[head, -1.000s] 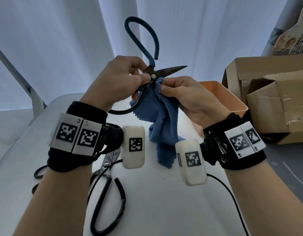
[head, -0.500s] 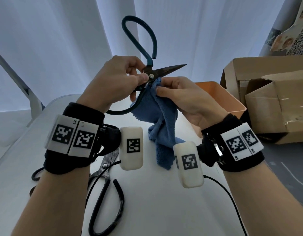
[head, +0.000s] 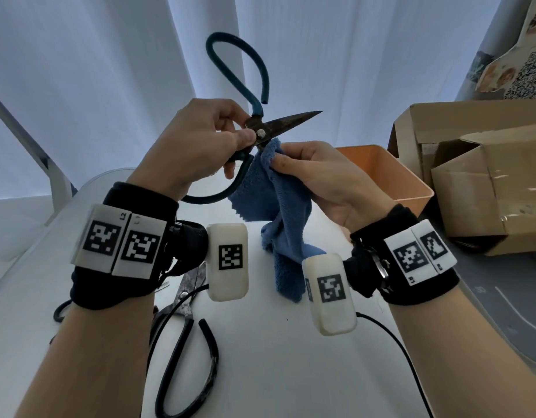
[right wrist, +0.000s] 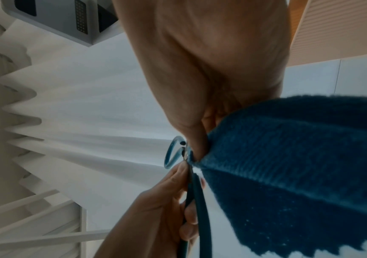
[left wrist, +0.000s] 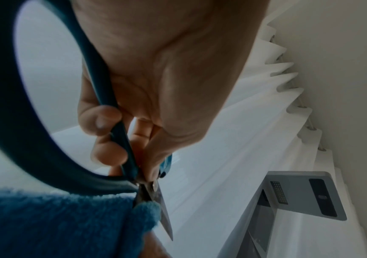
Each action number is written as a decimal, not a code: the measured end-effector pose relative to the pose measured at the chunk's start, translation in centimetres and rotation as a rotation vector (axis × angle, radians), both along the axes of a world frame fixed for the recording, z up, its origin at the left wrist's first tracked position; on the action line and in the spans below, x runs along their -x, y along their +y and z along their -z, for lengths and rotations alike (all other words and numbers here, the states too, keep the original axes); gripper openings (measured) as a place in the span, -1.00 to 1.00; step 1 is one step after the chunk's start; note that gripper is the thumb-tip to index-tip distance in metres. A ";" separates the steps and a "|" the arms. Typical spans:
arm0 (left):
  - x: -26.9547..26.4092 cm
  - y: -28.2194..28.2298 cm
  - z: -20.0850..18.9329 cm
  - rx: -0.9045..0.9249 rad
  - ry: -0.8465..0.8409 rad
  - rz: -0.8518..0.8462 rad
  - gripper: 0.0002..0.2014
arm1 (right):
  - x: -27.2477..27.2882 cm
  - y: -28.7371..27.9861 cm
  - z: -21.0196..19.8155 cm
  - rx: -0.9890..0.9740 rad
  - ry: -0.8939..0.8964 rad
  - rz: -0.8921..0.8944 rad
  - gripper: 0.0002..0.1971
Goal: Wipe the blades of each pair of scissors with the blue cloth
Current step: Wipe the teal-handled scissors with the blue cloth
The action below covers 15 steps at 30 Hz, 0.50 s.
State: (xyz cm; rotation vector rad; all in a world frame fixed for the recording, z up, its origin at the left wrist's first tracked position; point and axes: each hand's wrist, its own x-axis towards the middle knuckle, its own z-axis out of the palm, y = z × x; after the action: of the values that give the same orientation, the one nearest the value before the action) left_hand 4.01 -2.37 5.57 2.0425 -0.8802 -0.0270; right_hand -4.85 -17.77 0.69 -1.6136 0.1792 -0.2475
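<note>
- Up high, mid frame: teal scissors [head: 262, 129] pinched at the joint by left hand [head: 188, 146].
- Just below: blue cloth [head: 278, 206] squeezed in right hand [head: 330, 179], touching the blades.
- Lower left, on white table [head: 290, 357]: black scissors [head: 185, 336] lying flat.

Soft daylight through the white curtain [head: 351, 55] backlights everything; wrist views are dim, blurred close up, edges bent.

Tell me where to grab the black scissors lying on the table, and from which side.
Take the black scissors by the handle loops, coming from the near side. The loops lie open toward the person on the bare table, while the blades point away, partly hidden under the left hand's wrist gear. Gripping the loops keeps fingers off the edges.
</note>
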 end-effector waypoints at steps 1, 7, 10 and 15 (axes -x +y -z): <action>0.0 0.1 0.0 0.000 0.004 -0.003 -0.95 | 0.0 0.0 0.0 -0.004 0.000 -0.011 -0.78; 0.0 0.0 0.0 0.008 0.000 0.001 -0.95 | 0.4 -0.5 -0.2 -0.032 -0.001 -0.108 -0.69; -0.1 0.0 0.0 0.026 0.002 -0.013 -0.95 | 0.2 -0.3 -0.1 -0.003 0.012 -0.009 -0.81; -0.4 0.6 -0.1 0.032 0.041 -0.014 -0.94 | 0.0 0.0 0.0 0.000 0.031 -0.085 -0.72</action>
State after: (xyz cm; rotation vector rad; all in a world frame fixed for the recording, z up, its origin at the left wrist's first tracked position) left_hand 4.44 -1.80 5.72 2.0107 -0.8359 -0.0469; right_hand -4.88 -17.76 0.64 -1.6220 0.1339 -0.1572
